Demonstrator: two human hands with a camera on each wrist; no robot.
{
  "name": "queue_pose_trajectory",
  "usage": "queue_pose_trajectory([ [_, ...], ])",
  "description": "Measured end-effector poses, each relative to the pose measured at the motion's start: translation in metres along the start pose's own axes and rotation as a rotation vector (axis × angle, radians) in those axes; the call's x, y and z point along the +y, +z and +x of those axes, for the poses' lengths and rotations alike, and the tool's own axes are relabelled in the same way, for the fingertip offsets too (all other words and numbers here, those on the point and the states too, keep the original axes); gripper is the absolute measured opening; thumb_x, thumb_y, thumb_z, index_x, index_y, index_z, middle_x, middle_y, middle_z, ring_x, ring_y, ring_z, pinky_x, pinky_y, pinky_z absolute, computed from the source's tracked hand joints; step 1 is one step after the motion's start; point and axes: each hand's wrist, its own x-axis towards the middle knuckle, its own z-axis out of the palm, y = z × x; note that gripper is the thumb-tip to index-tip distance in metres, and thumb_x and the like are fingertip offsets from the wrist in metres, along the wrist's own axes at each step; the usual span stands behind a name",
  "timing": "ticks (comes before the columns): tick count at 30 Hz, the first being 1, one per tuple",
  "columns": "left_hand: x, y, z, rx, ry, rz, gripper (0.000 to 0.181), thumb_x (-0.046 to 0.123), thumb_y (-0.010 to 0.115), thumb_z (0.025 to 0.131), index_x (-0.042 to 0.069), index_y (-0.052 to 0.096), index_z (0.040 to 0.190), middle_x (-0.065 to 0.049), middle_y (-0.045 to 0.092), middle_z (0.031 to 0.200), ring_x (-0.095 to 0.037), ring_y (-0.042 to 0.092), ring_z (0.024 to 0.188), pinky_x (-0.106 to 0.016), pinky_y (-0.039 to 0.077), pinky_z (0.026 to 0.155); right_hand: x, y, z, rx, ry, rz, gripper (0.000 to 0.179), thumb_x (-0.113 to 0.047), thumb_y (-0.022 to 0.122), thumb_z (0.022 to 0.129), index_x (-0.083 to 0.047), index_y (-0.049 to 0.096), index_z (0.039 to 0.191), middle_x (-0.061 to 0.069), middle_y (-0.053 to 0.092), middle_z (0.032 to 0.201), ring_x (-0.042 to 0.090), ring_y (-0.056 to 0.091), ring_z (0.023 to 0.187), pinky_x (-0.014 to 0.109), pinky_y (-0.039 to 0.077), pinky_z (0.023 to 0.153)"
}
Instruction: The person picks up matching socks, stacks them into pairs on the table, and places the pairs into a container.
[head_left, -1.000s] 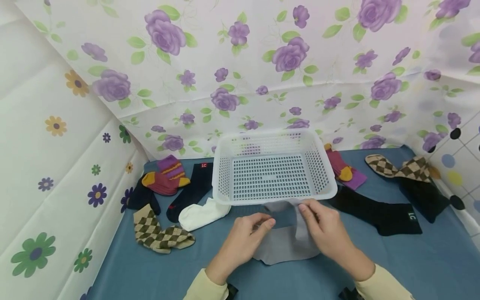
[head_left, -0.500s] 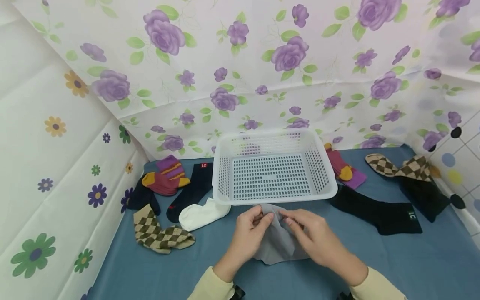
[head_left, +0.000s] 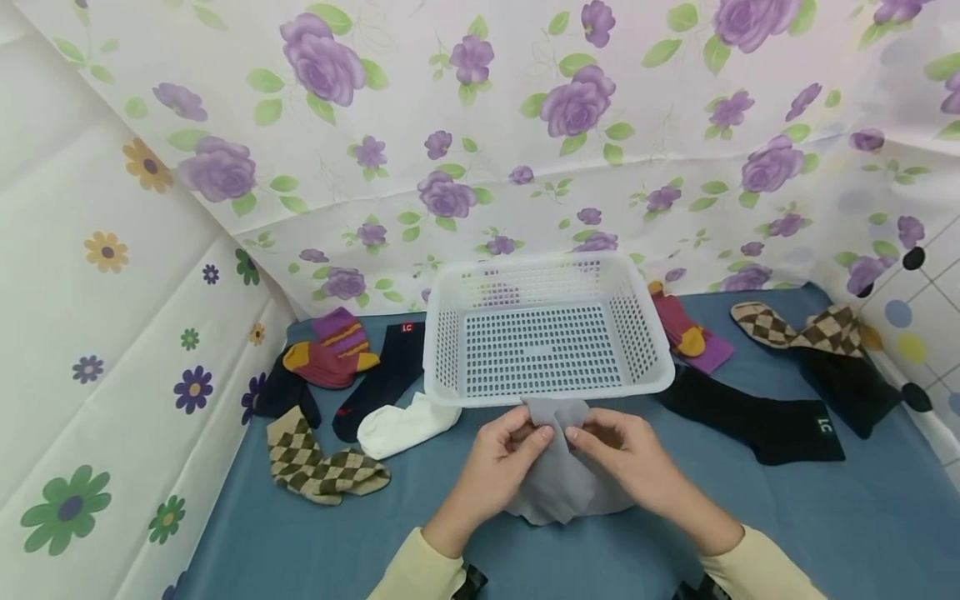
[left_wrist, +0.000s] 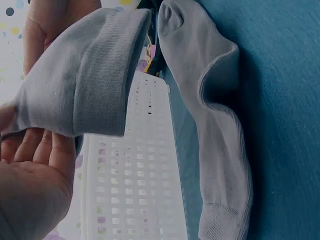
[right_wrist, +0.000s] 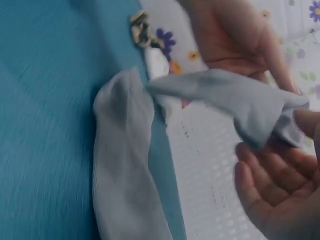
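Both hands have closed up since the first frame: right hand (head_left: 626,457) now just beside the left hand (head_left: 498,460), grey sock (head_left: 558,446) gathered between them. Sock's off the table, in front of the basket (head_left: 444,350). Left pinches one side, right the other, thumbs on the near face; probably gripped twice so it stays spread, not twisted. Ribbed end hangs free. Second grey sock (left_wrist: 220,145) lies underneath on the blue cloth (head_left: 315,550), same colour, so likely parked there as its mate. Basket sits centred beyond, presumably reachable from either side. White sock (head_left: 408,427) and checkered sock (head_left: 322,475) left, black sock (head_left: 757,421) right; looks laid out for picking singly.
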Motion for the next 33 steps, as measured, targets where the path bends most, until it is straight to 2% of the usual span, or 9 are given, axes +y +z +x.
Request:
queue_pose_trajectory([
  [4,-0.01,0.003,0.001,-0.055,-0.085,0.013,0.045,0.023,0.074,0.081,0.023,0.056,0.122,-0.001,0.066,0.11,-0.011,0.067,0.091,-0.027,0.055,0.073,-0.004,0.0,-0.001,0.043,-0.051,0.108,0.018,-0.029,0.06,0.092,-0.011,0.06,0.096,0.005,0.069,0.092,0.018,0.066,0.082,0.031,0.053,0.068],
  [9,-0.028,0.001,0.003,-0.066,-0.072,0.137,0.04,0.031,0.073,0.081,0.03,0.057,0.118,0.009,0.064,0.11,-0.006,0.065,0.093,-0.025,0.053,0.076,-0.008,-0.003,-0.005,0.062,-0.044,0.181,0.026,-0.02,0.062,0.091,-0.004,0.051,0.108,0.011,0.07,0.093,0.018,0.067,0.085,0.03,0.054,0.071],
  [12,-0.029,-0.002,0.004,-0.087,-0.069,0.159,0.039,0.031,0.071,0.083,0.031,0.056,0.119,0.009,0.064,0.112,-0.006,0.065,0.094,-0.026,0.053,0.078,-0.011,-0.004,-0.005,0.077,-0.005,0.235,0.036,-0.017,0.063,0.09,-0.004,0.043,0.118,0.01,0.07,0.095,0.016,0.067,0.087,0.031,0.054,0.077],
  [16,-0.025,-0.004,0.004,-0.146,-0.086,0.213,0.038,0.031,0.07,0.083,0.031,0.056,0.118,0.01,0.064,0.111,-0.003,0.064,0.093,-0.023,0.052,0.077,-0.018,-0.007,-0.003,0.157,0.057,0.228,0.044,-0.025,0.061,0.091,-0.008,0.039,0.125,0.007,0.071,0.092,0.017,0.067,0.078,0.035,0.056,0.072],
  [19,-0.022,-0.005,0.002,-0.207,-0.114,0.267,0.03,0.033,0.07,0.083,0.028,0.059,0.11,0.009,0.066,0.096,-0.001,0.063,0.075,-0.021,0.051,0.065,-0.022,-0.009,0.0,0.196,0.097,0.203,0.05,-0.032,0.061,0.091,-0.013,0.038,0.131,0.006,0.072,0.094,0.018,0.066,0.074,0.037,0.056,0.067],
  [21,-0.021,-0.005,0.001,-0.247,-0.117,0.294,0.022,0.034,0.069,0.084,0.024,0.062,0.102,0.007,0.065,0.082,-0.002,0.059,0.061,-0.021,0.049,0.056,-0.024,-0.011,0.001,0.19,0.116,0.194,0.051,-0.034,0.061,0.09,-0.016,0.04,0.133,0.005,0.072,0.096,0.016,0.064,0.075,0.034,0.055,0.069],
  [24,-0.021,-0.004,0.0,-0.296,-0.102,0.319,0.017,0.034,0.067,0.086,0.02,0.064,0.095,0.006,0.062,0.071,-0.002,0.053,0.049,-0.022,0.045,0.047,-0.026,-0.011,0.0,0.141,0.105,0.208,0.051,-0.03,0.064,0.089,-0.017,0.042,0.134,0.007,0.071,0.098,0.015,0.066,0.083,0.03,0.054,0.075],
  [29,-0.021,-0.004,-0.001,-0.336,-0.087,0.338,0.018,0.027,0.066,0.088,0.016,0.064,0.102,0.006,0.067,0.081,0.001,0.059,0.06,-0.019,0.049,0.054,-0.029,-0.011,0.0,0.088,0.058,0.282,0.062,-0.017,0.07,0.085,-0.019,0.038,0.138,0.005,0.07,0.1,0.017,0.069,0.082,0.03,0.054,0.077],
  [33,-0.021,-0.004,-0.001,-0.335,-0.101,0.381,0.024,0.022,0.068,0.087,0.018,0.065,0.11,0.004,0.07,0.096,0.004,0.062,0.075,-0.017,0.05,0.064,-0.031,-0.015,0.0,0.021,0.048,0.312,0.073,-0.011,0.071,0.082,-0.023,0.033,0.143,0.001,0.071,0.089,0.011,0.062,0.058,0.031,0.054,0.065],
])
